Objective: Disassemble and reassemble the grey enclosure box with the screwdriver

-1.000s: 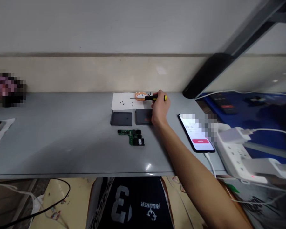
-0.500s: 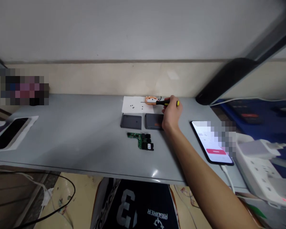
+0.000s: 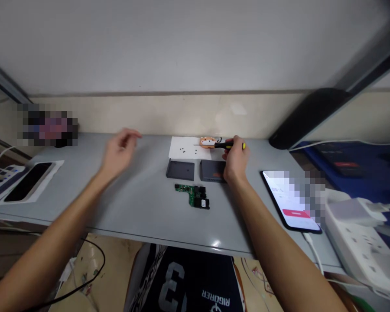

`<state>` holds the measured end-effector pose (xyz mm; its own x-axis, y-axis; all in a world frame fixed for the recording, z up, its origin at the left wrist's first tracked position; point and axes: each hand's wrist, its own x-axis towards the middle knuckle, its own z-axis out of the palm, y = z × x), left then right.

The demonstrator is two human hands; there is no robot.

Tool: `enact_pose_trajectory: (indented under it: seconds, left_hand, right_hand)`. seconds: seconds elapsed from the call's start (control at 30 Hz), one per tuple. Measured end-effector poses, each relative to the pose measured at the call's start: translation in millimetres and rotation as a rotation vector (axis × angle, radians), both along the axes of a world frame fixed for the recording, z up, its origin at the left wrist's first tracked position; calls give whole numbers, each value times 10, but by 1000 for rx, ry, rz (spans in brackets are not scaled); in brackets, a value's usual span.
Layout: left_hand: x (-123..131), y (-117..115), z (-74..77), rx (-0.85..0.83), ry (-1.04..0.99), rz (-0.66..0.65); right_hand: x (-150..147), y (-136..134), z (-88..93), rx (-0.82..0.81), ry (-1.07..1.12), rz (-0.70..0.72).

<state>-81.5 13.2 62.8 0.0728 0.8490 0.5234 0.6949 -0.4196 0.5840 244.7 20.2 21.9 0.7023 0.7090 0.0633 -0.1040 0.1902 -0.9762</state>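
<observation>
The right hand [image 3: 236, 159], right of centre in the frame, was wrapped round the handle of a black-and-yellow screwdriver [image 3: 224, 145], its thin shaft pointing left across the orange animal-faced charm [image 3: 208, 143] and over the white paper [image 3: 177, 143]; whether it touched either could not be told. The left hand [image 3: 118, 151], blurred at left of centre, had loosely bent fingers, partly apart, with nothing visible in them. On the paper lay small dark screws [image 3: 182, 150], apparently, in two loose groups; a low swing of the shaft might have scattered them, as might a tug on the sheet. The dark grey casing [image 3: 211, 170] sat just beside the right wrist, so a careless drop of that wrist risked shoving it into the flat cover [image 3: 180, 169] on its left. Nearer the table [image 3: 133, 203] edge, the bare green circuit board [image 3: 191, 196] seemed exposed to scraping by a dragging forearm.
</observation>
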Motion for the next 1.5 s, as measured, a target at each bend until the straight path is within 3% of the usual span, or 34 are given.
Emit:
enact_pose_trajectory:
  seconds: [0.13,0.23,0.43,0.57,0.63,0.7,0.8,0.83,0.9,0.97,1.03,1.1,1.3,1.5]
  left_hand:
    - [432,78,-345,-216,122,-84]
    - [674,91,-479,-288,175,-78]
    - [707,14,-569,-382,181,-105]
    - [690,-10,-574,-387,210,-108]
    - [697,-8,-568,-387,246,-118]
    - [704,-3,-565,-386,266,-117]
    - [703,4,-566,-384,278,-121]
    - [701,7,-569,-381,283,-122]
    - [697,13,-578,-376,293,-123]
    - [694,20,-592,-373,297,-120]
    - [692,28,-610,-367,294,-121]
    - [690,33,-624,-359,289,-118]
    - [691,19,-612,-358,315,-113]
    - [672,24,-621,-306,371,-116]
  right_hand:
    - [31,-6,1,1,6,32]
    - [60,-12,19,7,2,52]
    - [122,-107,229,107,-188,36]
    - [99,-335,518,329,-604,-74]
    - [67,-499,680,473,-678,24]
    - [49,-668,823,519,-733,218]
    - [73,-876,916,310,-964,497]
    - [87,-924,902,180,-1037,665]
    - [96,-995,812,-129,-1116,1001]
    - [59,-1046,681,-400,-1191,1187]
    - [-24,-1097,564,-528,-1292,1211]
    - [-118,-1149,495,-554,-1368,1240]
    - [-186,-1154,511,-572,-1495,1198]
    - [-64,-897,620,-409,-1297,1248]
